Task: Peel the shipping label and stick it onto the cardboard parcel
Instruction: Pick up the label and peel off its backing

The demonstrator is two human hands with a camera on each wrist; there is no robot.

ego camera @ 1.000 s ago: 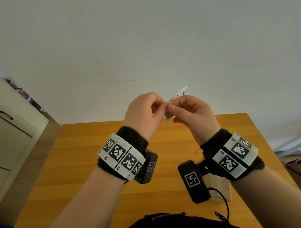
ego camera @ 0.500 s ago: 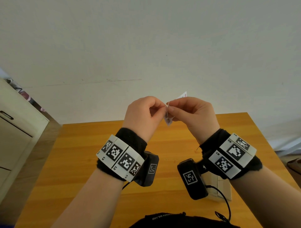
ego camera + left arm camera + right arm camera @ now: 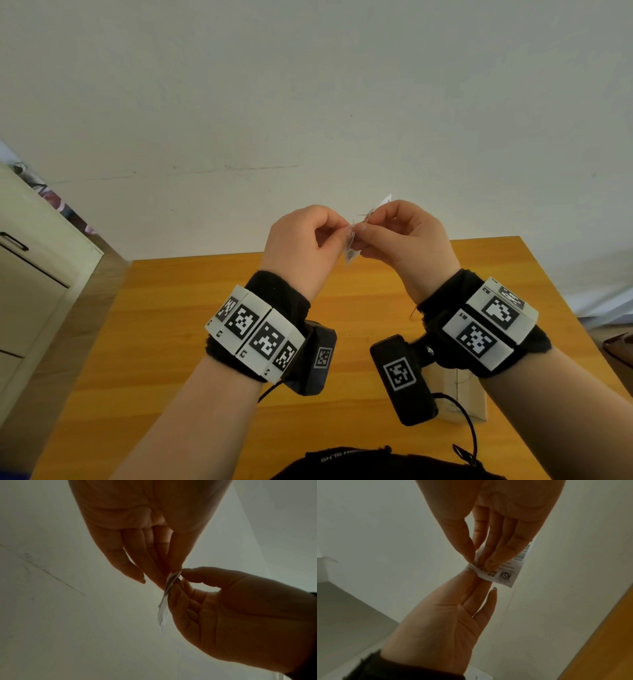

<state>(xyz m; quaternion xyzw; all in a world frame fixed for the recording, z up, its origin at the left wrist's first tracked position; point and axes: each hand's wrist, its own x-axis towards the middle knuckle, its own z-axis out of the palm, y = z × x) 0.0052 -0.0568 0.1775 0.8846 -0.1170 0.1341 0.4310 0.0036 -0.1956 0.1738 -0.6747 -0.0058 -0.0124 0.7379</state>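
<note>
Since the earlier frames, less of the label [image 3: 352, 251] shows above the right hand [image 3: 409, 245]: a broad corner stood up past the knuckles, and now only a small tip does, while a bit more hangs below the fingertips. Both hands sit at much the same height over the table [image 3: 154, 342].

Nearest the head camera, a black strap with pale lettering crosses the bottom edge. Past it come the forearms, each with a black wristband [image 3: 274, 308] carrying white marker tiles and a black camera block. Under the right wrist a box [image 3: 462, 394] of pale cardboard rests on the table, mostly hidden by the camera block and its cable.

Farther out, the hands meet above the table's far edge. The left hand [image 3: 301, 250] pinches one corner of the label between thumb and fingertips, its other fingers curled in loosely. The right hand pinches the same corner from the other side, thumb against forefinger, the other fingers lying along the sheet. In the right wrist view the label [image 3: 503, 573] shows a barcode and a square code, and its pinched corner is bent over. From the left wrist it is seen nearly edge-on.

Behind them is a plain white wall [image 3: 308, 102], and at far left a cream cabinet [image 3: 30, 274].
</note>
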